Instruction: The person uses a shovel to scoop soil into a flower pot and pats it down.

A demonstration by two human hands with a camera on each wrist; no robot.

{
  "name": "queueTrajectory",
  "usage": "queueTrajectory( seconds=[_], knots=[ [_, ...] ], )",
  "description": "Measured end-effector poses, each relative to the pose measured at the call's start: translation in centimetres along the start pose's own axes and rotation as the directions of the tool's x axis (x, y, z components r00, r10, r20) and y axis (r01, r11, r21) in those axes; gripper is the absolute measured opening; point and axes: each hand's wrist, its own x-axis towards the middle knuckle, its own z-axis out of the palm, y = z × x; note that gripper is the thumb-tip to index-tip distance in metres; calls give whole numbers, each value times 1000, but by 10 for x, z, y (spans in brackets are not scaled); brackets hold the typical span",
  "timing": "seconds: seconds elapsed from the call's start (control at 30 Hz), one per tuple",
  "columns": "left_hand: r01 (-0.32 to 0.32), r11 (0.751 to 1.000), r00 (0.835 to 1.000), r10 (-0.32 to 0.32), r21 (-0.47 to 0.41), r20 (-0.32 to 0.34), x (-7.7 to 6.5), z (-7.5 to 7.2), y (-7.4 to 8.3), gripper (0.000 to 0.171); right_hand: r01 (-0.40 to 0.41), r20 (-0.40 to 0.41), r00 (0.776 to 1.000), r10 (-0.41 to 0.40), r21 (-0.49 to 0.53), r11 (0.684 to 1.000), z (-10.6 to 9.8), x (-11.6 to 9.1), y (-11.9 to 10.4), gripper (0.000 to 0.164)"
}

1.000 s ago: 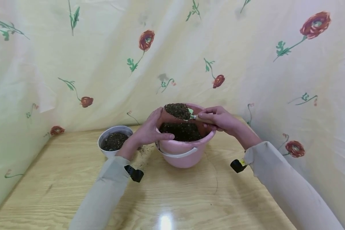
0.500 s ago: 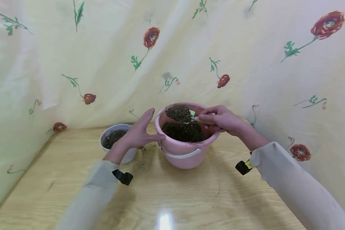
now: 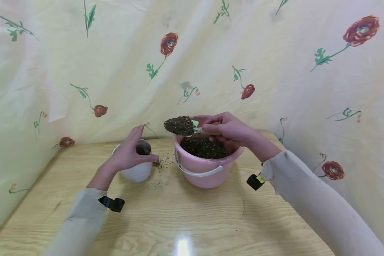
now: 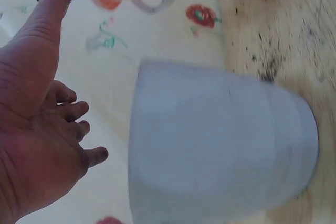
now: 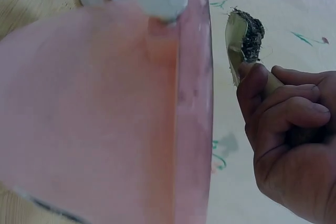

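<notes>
My right hand grips the wooden handle of a small garden trowel with a pale green blade. Dark potting soil is heaped on the blade, which is held above the left rim of a pink bucket. More soil lies inside the bucket. Over the white flower pot hovers my left hand, fingers extended and thumb spread, holding nothing. In the left wrist view that hand is apart from the pot. The pot's inside is mostly hidden behind the hand in the head view.
Spilled soil crumbs lie on the wooden table between pot and bucket. The bucket's white handle hangs down at its front. A flower-printed curtain rises behind the table and along both sides.
My left hand has left the bucket's rim and moved left to above the pot. The loaded trowel in my right hand has shifted left, from over the bucket's inside to its left rim.
</notes>
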Motion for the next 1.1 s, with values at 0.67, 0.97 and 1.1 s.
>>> queueTrajectory(
  seconds=[0.67,0.97,1.1],
  knots=[
    [158,984,983,-165,-86,-78,-26,-2,-57,123,-2,147,989,-6,50,999,64,69,-34,32],
    [223,964,973,-230,-143,-29,-25,5,-58,127,-58,145,988,53,28,998,80,82,-27,29],
    [237,960,970,-243,-147,-21,-25,3,-59,127,-58,162,985,63,-34,998,84,88,-30,27]
  ],
)
